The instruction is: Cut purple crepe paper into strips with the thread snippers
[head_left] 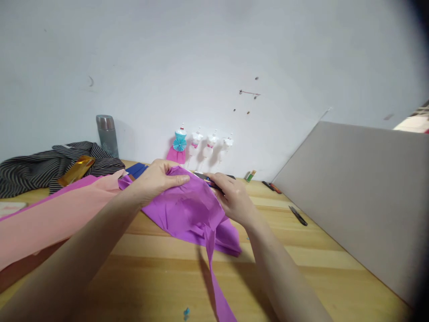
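Note:
My left hand [161, 181] pinches the upper edge of a purple piece of fabric [187, 210], its thumb lying on the near side. Close beside it, my right hand [231, 197] is closed around a pair of scissors [211, 182] with dark handles, set at the fabric's top right edge. The blades are mostly hidden behind the cloth and fingers. From the cloth's right side a narrow purple strip [214, 277] hangs down over the wooden table [150, 277].
Pink fabric [67, 210] and a striped cloth [40, 165] lie left, near a grey thermos [107, 136]. Several small dress forms stand at the wall, one wearing a blue top [180, 142]. Right are a small cutting tool [297, 215] and a white panel [355, 192].

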Available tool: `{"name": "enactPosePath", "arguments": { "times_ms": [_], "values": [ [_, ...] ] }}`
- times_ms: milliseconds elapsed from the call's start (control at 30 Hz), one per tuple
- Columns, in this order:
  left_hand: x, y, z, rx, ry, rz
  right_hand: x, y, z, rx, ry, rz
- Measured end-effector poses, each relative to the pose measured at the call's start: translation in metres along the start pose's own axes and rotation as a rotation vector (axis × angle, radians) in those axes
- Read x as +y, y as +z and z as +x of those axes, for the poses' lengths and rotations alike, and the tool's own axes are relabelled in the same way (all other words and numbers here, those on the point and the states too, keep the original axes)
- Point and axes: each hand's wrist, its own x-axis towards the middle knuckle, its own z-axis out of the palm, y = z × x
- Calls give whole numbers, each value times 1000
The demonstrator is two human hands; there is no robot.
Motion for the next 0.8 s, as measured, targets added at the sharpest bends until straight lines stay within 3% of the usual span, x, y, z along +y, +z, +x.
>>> {"name": "enactPosePath", "arguments": {
  "times_ms": [800],
  "values": [
    [-4,0,2,-66,-8,-29,-1,2,0,0,15,-2]
  ]
}}
